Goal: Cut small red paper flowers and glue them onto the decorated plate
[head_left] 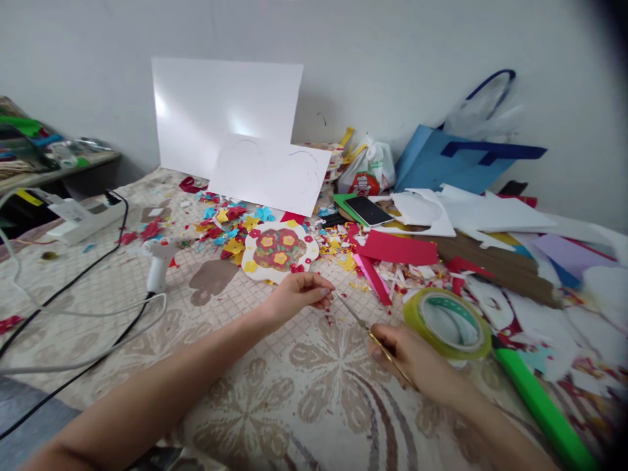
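My right hand (pixel 400 350) is closed around a pair of gold-handled scissors (pixel 362 323), whose blades point up and left toward my other hand. The fingers of my left hand (pixel 307 290) are pinched together just beyond the blade tips. Whatever they hold is too small to make out, though a speck of red shows at the fingertips. Behind my left hand lies a white scallop-edged paper piece (pixel 249 256) decorated with yellow and red flowers. Small red scraps are scattered on the patterned tablecloth (pixel 275 418) below the blades.
On the right are a roll of tape (pixel 417 313), a green-handled tool (pixel 540 399), red paper (pixel 400 248) and heaped offcuts. A phone (pixel 369 210) lies farther back. At left stand a white glue gun (pixel 158 268) with cables and a power strip (pixel 88 219). White sheets (pixel 226 104) lean on the wall.
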Motion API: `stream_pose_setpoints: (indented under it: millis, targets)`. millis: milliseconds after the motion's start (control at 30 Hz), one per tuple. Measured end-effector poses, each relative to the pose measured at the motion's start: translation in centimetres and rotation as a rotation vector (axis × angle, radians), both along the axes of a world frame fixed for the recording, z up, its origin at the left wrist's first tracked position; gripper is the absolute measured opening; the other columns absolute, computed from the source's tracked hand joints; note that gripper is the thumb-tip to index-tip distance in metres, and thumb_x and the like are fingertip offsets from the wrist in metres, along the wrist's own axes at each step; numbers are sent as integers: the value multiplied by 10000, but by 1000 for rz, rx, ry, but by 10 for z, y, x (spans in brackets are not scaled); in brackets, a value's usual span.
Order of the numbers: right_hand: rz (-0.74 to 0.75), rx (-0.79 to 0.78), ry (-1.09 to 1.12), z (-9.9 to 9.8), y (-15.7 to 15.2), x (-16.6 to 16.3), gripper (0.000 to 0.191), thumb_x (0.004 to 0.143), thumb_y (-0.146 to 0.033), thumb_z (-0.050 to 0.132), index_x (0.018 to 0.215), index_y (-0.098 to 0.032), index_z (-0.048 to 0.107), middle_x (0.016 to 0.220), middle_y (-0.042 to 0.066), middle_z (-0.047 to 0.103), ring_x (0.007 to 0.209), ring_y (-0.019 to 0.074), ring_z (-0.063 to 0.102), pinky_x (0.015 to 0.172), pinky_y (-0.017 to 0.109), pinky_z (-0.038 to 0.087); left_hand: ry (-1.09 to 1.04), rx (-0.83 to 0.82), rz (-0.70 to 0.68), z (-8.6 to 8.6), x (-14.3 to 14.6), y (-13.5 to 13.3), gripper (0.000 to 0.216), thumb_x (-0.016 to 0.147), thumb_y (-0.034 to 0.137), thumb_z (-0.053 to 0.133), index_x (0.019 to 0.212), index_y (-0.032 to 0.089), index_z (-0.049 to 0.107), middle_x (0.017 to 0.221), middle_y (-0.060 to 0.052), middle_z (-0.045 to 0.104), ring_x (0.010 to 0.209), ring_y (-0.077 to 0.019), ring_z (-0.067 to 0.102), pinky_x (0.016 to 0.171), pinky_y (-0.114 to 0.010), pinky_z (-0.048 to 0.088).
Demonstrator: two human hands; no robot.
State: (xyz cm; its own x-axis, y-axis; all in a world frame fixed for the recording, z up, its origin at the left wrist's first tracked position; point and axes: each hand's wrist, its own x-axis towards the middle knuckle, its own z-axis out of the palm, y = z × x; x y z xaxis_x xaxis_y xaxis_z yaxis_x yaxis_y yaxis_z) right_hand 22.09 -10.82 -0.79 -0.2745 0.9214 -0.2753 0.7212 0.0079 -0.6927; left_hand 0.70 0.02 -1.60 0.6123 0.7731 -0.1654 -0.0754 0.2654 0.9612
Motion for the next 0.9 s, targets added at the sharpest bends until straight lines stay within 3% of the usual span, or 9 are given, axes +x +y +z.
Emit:
stream_pose_setpoints:
  millis: [300, 900]
  targets:
    - [-42, -193, 264, -8, -4, 2, 475, 839, -645, 377, 676, -199, 398, 463, -73, 355, 359, 63, 325, 353, 178, 268, -69, -105, -44, 1, -2, -1, 252, 697, 302, 728, 856, 125, 645, 707, -6, 640, 619, -68, 590, 619, -195, 438]
    - [-71, -174, 215, 7, -1, -6, 430, 827, -552, 498, 616, -198, 373, 457, -74, 356, 370, 67, 355, 359, 173, 287, -51, -124, -40, 2, -1, -3, 256, 683, 295, 738, 848, 120, 651, 706, -5, 641, 597, -66, 586, 603, -194, 441]
